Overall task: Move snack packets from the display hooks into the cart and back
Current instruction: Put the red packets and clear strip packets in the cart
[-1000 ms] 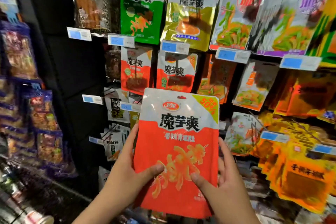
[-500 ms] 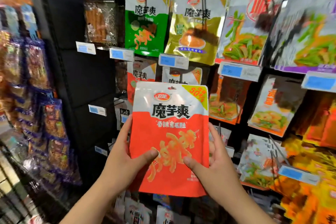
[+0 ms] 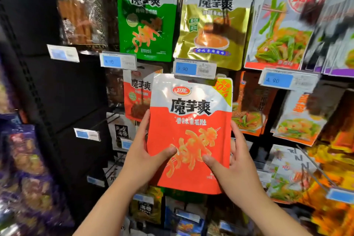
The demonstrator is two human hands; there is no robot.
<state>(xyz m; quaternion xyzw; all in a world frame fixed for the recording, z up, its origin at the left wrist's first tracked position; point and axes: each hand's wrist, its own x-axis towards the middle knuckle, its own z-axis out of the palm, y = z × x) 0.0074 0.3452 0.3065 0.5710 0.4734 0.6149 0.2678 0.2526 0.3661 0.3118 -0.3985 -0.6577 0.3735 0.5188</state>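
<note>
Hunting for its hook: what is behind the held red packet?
A similar hanging packet peeks out left of the red packet. Whatever hangs directly behind it, hook included, is covered.

A tall black metal display rack (image 3: 38, 82) stands at left (its upright slotted). It carries blue-and-white paper price labels (image 3: 194, 68).

1. The one view comes from a camera worn on the person's head. It faces forward, almost square to a display of hanging snack packets.
2. It sits close. The red-and-white snack packet (image 3: 189, 130), gripped by the left hand (image 3: 141, 157) and right hand (image 3: 237, 166), fills the centre, and both forearms enter from the bottom edge.
3. The green packet (image 3: 146, 15) and gold packet (image 3: 212, 21) are cut off by the top edge.
4. The wide lens blurs the sides: purple packets (image 3: 28, 159) far left, orange packets (image 3: 331, 188) far right.
</note>
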